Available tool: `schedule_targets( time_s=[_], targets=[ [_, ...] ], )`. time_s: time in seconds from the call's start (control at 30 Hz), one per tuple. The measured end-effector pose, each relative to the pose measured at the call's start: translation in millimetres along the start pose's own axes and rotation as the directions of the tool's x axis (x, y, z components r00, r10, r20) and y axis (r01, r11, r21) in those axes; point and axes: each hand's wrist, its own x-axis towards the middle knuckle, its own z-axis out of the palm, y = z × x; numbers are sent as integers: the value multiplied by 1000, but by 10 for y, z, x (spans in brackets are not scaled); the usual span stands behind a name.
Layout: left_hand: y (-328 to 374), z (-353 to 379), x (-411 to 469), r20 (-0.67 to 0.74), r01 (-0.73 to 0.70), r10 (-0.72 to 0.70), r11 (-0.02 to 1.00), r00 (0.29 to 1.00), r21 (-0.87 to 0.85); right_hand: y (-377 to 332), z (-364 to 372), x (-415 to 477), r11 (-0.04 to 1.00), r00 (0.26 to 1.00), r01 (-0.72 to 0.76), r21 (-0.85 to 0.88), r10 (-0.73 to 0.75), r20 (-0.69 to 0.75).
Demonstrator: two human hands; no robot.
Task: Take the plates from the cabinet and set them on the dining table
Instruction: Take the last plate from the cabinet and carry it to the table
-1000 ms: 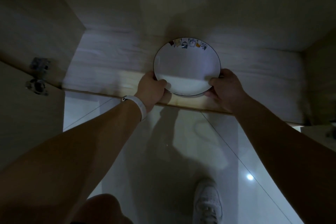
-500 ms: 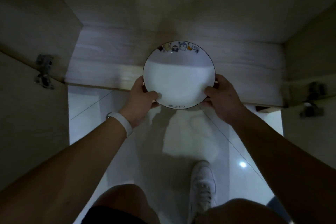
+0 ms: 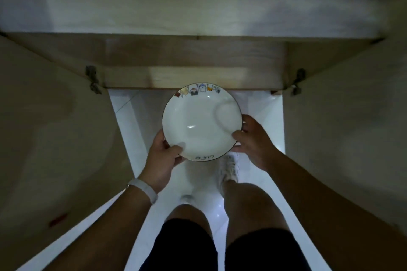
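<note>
The plate (image 3: 201, 122) is out of the cabinet (image 3: 193, 77), held level over the white floor (image 3: 132, 121) just in front of the shelf edge. The left hand (image 3: 161, 160) grips its near-left rim, thumb on top; the right hand (image 3: 253, 141) clasps the right rim. The shelf looks bare, though it is dim. The dining table is not in view, so carrying and setting down remain.

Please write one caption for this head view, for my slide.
Both hands hold a white plate above the floor.
</note>
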Motion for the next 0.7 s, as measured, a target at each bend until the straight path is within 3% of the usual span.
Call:
schedule_targets(
  time_s=[0.2, 0.7],
  targets=[
    [580, -107, -1178, 55, -14, 9, 996, 998, 89, -313, 190, -1311, 1000, 998, 7, 21, -5, -62],
    [1878, 64, -3657, 334, -201, 132, 963, 933, 179, -1035, 481, -4341, 962, 945, 218, 164, -166, -282]
  ],
)
